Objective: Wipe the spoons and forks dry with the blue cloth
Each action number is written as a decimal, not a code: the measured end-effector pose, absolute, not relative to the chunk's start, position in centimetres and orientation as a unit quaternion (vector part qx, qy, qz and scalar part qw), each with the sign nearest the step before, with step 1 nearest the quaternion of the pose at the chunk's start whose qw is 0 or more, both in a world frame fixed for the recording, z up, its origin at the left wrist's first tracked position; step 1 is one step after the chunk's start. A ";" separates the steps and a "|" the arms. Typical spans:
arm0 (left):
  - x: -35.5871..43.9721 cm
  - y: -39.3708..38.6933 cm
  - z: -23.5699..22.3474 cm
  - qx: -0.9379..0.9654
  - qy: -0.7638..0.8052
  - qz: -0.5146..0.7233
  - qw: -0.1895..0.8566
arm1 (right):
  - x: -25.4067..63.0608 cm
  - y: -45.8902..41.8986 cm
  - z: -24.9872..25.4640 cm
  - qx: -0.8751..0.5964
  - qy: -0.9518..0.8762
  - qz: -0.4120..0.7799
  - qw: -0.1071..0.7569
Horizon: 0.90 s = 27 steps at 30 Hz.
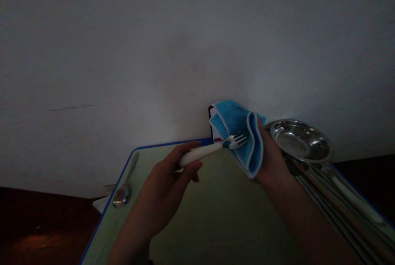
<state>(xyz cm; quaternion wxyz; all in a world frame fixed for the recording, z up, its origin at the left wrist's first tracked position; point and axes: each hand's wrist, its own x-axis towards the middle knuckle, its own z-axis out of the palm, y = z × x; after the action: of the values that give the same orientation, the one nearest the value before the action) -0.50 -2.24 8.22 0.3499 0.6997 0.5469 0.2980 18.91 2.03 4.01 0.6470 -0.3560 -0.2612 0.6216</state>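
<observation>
A small table [197,211] with cutlery and a metal bowl [300,140] stands against a smudged wall [173,51], suggesting a home's dining spot.

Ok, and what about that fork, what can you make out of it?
The fork has a thick, rounded white handle and a short, shiny head with several tines, which looks like metal. It is held above the table, tilted slightly upward toward the tines. The left hand grips the handle near its end; the tines lie against or just before the blue cloth in the right hand.
</observation>
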 end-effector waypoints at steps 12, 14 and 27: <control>0.3 -1.9 7.2 0.780 0.490 0.372 0.115 | 17.7 1.2 5.9 -0.274 -0.162 0.747 0.583; 0.6 -1.8 6.9 0.796 0.474 0.355 0.124 | 17.1 0.8 5.8 -0.281 -0.163 0.764 0.558; -0.5 -2.8 8.5 0.814 0.461 0.208 0.284 | 17.1 0.4 4.6 -0.449 -0.352 0.625 0.533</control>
<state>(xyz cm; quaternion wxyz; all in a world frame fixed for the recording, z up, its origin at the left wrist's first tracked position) -0.47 -2.78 8.54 0.2841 0.8143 0.4612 0.2084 17.09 0.37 4.64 0.5326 -0.4495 -0.3521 0.6248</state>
